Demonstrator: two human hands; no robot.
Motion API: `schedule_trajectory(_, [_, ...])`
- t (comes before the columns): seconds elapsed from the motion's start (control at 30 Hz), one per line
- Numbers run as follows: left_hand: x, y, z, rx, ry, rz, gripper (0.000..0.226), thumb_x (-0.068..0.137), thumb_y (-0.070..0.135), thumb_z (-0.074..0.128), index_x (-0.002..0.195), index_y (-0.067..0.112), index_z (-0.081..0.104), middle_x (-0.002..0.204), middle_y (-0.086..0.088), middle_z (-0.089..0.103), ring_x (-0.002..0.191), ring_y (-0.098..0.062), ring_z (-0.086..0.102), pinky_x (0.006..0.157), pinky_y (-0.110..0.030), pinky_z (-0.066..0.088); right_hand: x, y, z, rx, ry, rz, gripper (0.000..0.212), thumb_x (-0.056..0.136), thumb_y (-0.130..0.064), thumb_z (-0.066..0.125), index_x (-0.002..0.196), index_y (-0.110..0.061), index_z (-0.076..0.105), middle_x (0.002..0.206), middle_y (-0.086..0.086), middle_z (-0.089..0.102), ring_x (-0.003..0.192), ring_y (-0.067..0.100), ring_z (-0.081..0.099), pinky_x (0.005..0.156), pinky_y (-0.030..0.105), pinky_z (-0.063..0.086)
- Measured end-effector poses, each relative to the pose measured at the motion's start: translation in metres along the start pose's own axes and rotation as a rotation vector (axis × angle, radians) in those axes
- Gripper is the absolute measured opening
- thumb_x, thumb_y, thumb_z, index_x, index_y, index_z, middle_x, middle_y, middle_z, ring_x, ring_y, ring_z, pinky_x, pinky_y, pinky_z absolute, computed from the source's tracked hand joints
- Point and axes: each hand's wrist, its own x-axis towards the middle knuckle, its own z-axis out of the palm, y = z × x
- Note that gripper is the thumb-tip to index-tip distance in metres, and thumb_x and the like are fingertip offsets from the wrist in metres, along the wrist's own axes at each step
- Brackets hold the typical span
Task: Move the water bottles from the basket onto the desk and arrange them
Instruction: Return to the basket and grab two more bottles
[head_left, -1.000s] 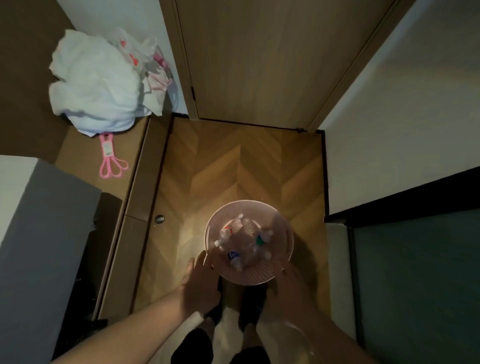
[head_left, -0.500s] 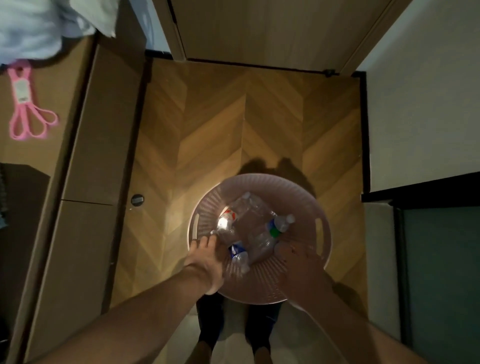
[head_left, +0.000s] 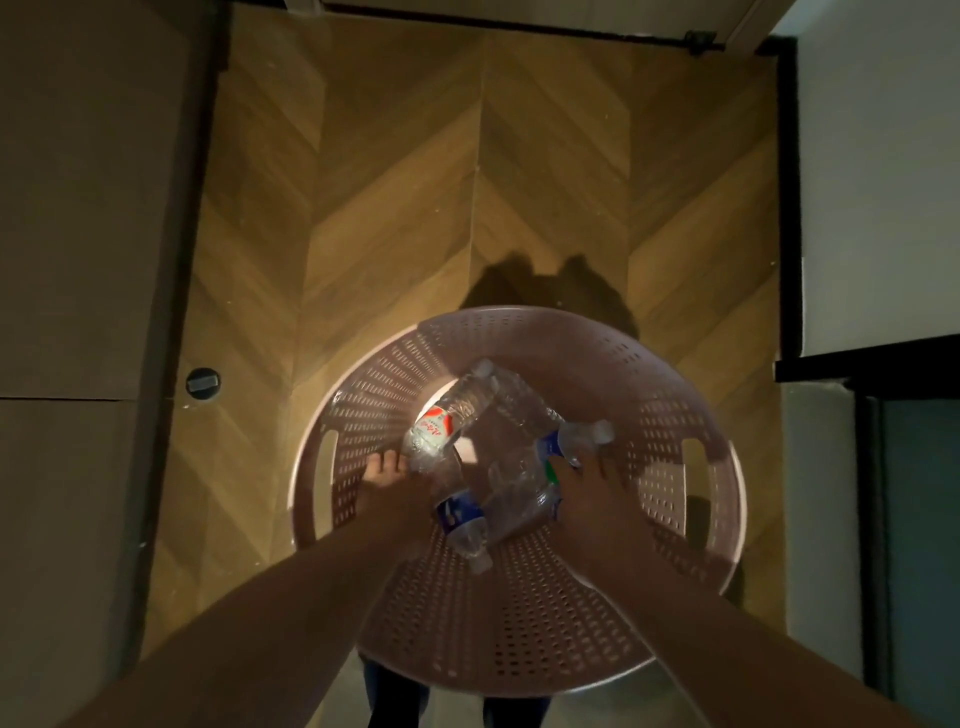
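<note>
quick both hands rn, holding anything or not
Left hand: in the basket, fingers at the base of the red-label bottle; grip cannot be told.
Right hand: laid over the green-capped bottle; grip cannot be told.

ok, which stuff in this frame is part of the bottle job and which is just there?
Job:
- pink basket
- red-label bottle, left hand touching its base
- blue-label bottle
- green-label bottle, right hand on it
- other clear bottles in the pile; count unclear

Just there:
- wood floor
- round floor fitting
- cabinet front
</note>
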Motion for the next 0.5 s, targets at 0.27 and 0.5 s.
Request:
schedule_trajectory(0.27, [0.039, -0.006, 0.027, -0.093, 0.036, -0.05, 0.051, 0.099, 0.027, 0.049, 0.148, 0.013, 0.051, 0.151, -0.015, 0.044, 0.141, -0.032, 0.037, 0.118, -0.043, 0.028, 0.054, 0.003, 0.03, -0.115, -0.169, -0.073, 0.069, 0.099, -0.01, 0.061, 0.162, -0.014, 0.031, 0.152, 0.01, 0.046, 0.129, 0.029, 0.058, 0.104, 0.039, 0.05])
schedule_trajectory(0.5, [0.015, -0.003, 0.004, 0.012, 0.201, 0.106, 0.048, 0.109, 0.021, 0.037, 0.157, 0.017, 0.033, 0.16, -0.017, 0.035, 0.148, -0.036, 0.03, 0.124, -0.049, 0.02, 0.044, 0.006, 0.025, -0.025, -0.19, -0.018, 0.03, 0.107, -0.013, 0.053, 0.136, -0.011, 0.059, 0.135, 0.012, 0.061, 0.119, 0.03, 0.065, 0.099, 0.038, 0.054])
